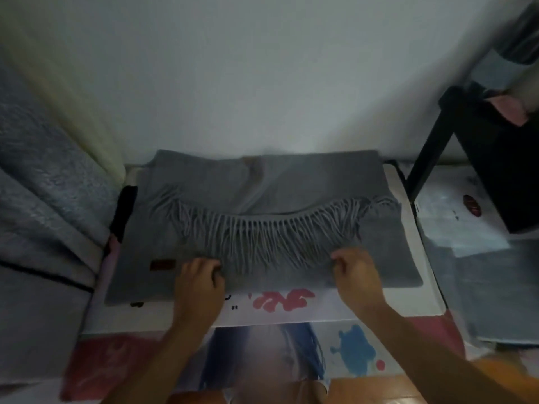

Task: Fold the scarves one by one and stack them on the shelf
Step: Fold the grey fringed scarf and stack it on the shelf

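left hand (199, 279): fingers curled, pinching the near edge of the grey scarf (262, 182) just left of the fringe.
right hand (354, 271): fingers curled too, pinching the same near edge at the right end of the fringe.
grey scarf: lies folded and flat on a printed sheet (280, 304); far edge against the white wall (262, 68).
fringe (262, 237): tassels hang in a curve across the lower layer, between the two hands.
label (162, 264): small dark-red patch on the scarf, left of the left hand.
black frame (428, 150): stands to the right, apart from the scarf.
grey fabric (43, 176): bunched at the left.
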Available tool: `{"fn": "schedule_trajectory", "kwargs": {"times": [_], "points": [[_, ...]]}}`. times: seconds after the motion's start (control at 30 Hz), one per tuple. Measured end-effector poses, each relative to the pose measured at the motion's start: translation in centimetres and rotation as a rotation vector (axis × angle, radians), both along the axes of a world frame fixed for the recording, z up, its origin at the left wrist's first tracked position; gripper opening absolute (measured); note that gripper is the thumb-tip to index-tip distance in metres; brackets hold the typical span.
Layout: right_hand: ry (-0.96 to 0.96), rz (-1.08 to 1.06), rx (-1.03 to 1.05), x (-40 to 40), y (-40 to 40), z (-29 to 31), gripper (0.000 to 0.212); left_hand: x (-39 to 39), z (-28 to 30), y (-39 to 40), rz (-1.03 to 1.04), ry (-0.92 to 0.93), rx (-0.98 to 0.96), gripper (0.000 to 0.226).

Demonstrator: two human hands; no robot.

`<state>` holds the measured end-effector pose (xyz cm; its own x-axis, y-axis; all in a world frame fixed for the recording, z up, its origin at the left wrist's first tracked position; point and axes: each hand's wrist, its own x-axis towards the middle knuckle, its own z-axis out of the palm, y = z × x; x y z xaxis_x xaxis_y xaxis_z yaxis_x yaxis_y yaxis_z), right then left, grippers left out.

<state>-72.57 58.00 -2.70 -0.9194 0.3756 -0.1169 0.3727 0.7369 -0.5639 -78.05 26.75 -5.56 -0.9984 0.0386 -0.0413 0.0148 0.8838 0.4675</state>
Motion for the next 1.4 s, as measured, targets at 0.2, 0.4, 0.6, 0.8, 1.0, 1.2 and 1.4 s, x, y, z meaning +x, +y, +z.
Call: {"fn": "schedule_trajectory", "kwargs": {"times": [0.2,0.4,0.6,0.8,1.0,1.2,1.4], "points": [[0.002,0.494,0.108,-8.7,-2.7,-0.5,0.052,-6.2,1.1,1.9,-0.436,-0.115,-0.033,0.061],[0.202,0.089,0.039,-14.1,1.5,3.1,0.056,-15.9,4.1,0.8,-0.190,0.174,-0.005,0.062],[-0.294,0.564,0.378,-9.2,-1.7,1.2,0.034,-7.6,1.5,0.3,-0.804,0.118,-0.287,0.024],[0.108,0.362,0.072,-16.6,-0.2,1.7,0.082,-16.0,3.1,3.6,-0.390,0.067,-0.122,0.079],[-0.236,0.519,0.482,-14.5,5.8,0.5,0.092,-17.9,2.6,-3.8,-0.662,-0.108,-0.497,0.099],[-0.321,0.547,0.769,-12.4,9.3,0.4,0.065,-18.3,2.6,-8.5,-0.714,0.017,-0.551,0.034],[-0.446,0.414,0.619,-6.3,8.3,4.4,0.028,-10.3,6.3,-9.8,-0.690,-0.332,-0.465,0.013]]}}
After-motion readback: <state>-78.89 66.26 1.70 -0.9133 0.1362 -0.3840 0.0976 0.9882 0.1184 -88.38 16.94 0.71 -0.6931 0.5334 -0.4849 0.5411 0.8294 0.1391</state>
